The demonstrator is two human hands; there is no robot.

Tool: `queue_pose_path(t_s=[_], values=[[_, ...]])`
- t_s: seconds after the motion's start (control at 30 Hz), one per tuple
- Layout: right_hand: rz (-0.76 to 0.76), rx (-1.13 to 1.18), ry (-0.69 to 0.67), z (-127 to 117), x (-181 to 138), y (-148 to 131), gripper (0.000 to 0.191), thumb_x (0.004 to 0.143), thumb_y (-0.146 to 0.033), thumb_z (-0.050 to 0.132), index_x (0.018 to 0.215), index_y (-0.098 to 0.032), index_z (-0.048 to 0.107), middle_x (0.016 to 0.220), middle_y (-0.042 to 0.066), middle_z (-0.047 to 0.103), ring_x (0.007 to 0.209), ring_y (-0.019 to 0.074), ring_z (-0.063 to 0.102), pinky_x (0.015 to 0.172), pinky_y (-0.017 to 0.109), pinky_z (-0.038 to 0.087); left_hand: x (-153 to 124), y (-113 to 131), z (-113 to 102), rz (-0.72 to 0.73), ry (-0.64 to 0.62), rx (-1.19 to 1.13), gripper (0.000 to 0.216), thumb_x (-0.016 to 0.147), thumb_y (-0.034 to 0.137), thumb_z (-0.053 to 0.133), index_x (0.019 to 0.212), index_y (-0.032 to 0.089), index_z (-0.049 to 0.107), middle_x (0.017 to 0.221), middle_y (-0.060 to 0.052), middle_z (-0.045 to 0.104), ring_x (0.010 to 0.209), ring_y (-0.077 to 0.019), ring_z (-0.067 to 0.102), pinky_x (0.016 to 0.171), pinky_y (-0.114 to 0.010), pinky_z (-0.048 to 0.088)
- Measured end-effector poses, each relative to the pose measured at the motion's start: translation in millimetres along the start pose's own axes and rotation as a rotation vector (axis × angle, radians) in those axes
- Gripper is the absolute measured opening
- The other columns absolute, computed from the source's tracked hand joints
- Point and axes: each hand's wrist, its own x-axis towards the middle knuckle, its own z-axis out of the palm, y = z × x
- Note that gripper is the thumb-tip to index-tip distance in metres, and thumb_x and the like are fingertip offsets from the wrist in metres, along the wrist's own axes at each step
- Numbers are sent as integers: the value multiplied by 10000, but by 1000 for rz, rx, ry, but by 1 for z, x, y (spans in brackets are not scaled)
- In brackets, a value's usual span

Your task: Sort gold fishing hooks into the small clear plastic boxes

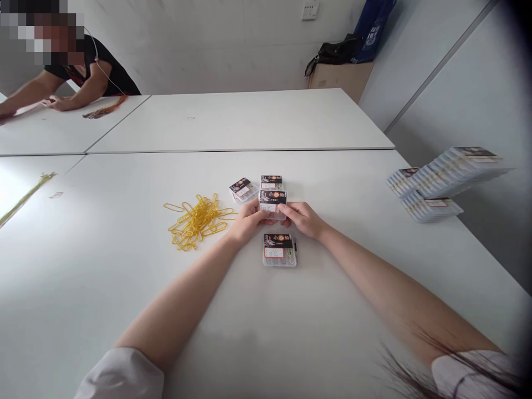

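Note:
Between my left hand and my right hand is a small clear plastic box with a black and white label. Both hands are closed on its lower sides, thumbs on the front. Just behind it lies a similar box, partly covered by the held one. To its left, tilted boxes lie close to my left hand. Nearer to me, another labelled box lies flat, with small items showing through its clear part. A heap of yellow rubber bands sits left of my left hand.
Stacks of similar boxes stand at the table's right edge. Green-yellow strands lie at the far left. Across the white table, a person leans beside a reddish bundle. A cardboard box with bags stands behind.

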Motion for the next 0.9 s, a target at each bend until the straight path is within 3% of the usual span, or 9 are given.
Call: queue_pose_path(t_s=[0.9], values=[[-27, -39, 17, 1, -2, -7, 590, 898, -731, 492, 702, -181, 576, 647, 33, 587, 638, 156, 569, 657, 296, 482, 0, 0, 0, -14, 23, 2, 329, 715, 309, 744, 987, 156, 641, 924, -42, 724, 831, -168, 664, 756, -288, 510]])
